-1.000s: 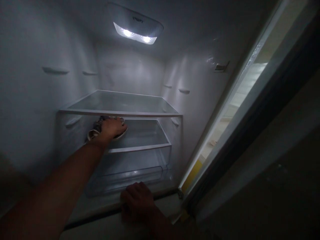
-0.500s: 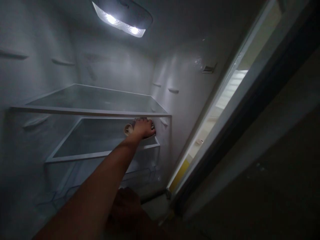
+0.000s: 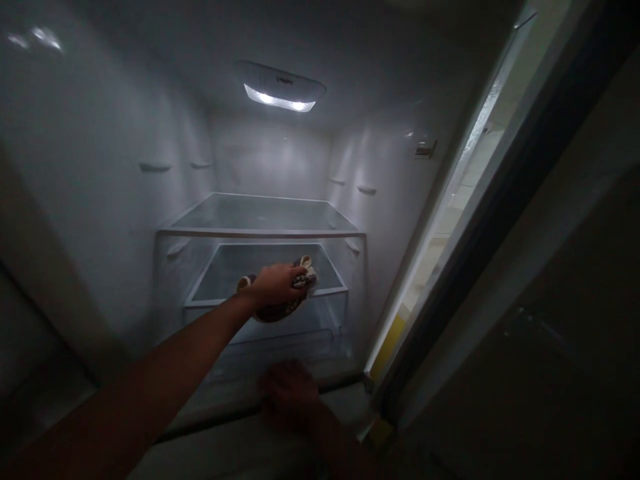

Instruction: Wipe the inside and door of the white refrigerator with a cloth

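Observation:
My left hand (image 3: 277, 281) reaches in from the lower left, its fingers closed around a bunched patterned cloth (image 3: 280, 311) with pale trim. Part of the cloth sticks out past the fingers on both sides and hangs at the front rim of the lower glass shelf (image 3: 205, 287). Lower down, in shadow, my right hand (image 3: 290, 390) is by the bottom front edge of the refrigerator. Its fingers are too dark and blurred to make out, and I see nothing clearly in it.
An upper glass shelf (image 3: 260, 217) spans the compartment above my left hand. A lit lamp (image 3: 285, 93) is set in the ceiling, and small shelf ledges (image 3: 367, 191) jut from the side walls. A clear drawer (image 3: 290, 343) sits below. The dark door (image 3: 540, 373) stands open at right.
The view has drawn back and turned left. My left hand has brought the cloth from the lower shelf's right rear area to its front rim. My right hand shows more fully now.

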The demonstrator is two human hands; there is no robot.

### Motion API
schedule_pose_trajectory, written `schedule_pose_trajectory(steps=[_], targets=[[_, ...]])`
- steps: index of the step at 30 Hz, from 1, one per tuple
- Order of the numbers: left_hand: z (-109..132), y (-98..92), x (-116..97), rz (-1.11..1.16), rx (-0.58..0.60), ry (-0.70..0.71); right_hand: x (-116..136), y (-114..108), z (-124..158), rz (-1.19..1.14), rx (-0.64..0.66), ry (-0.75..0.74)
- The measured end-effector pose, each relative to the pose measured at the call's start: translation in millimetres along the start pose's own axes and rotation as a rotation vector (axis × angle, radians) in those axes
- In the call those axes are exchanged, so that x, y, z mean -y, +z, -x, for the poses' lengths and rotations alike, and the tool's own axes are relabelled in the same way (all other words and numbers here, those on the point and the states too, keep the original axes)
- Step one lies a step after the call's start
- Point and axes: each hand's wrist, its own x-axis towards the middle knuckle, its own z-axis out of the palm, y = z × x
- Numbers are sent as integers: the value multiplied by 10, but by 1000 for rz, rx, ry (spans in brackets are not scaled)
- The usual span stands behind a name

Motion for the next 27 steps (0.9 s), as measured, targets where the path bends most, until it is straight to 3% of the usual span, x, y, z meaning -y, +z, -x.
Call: schedule_pose_trajectory(steps=[6,10,13,18,23,27], targets=[[220,-188,855,-141,4,-389,23,-42,-28,7,-46,-8],[110,-208,1055,-170,-4,-512,20,-23,-54,19,-90,-32],[-83,-170,1016,-151,1,-492,15,-7,-60,13,-91,-25],[-242,-90,790,-107,19,-303,17,11,-46,-6,-76,-17],[-80,-19,491,-113,1,-197,6,2,-30,-27,-11,8],[155,-44,411,-108,-32,-161,1,-25,-31,-9,19,17]])
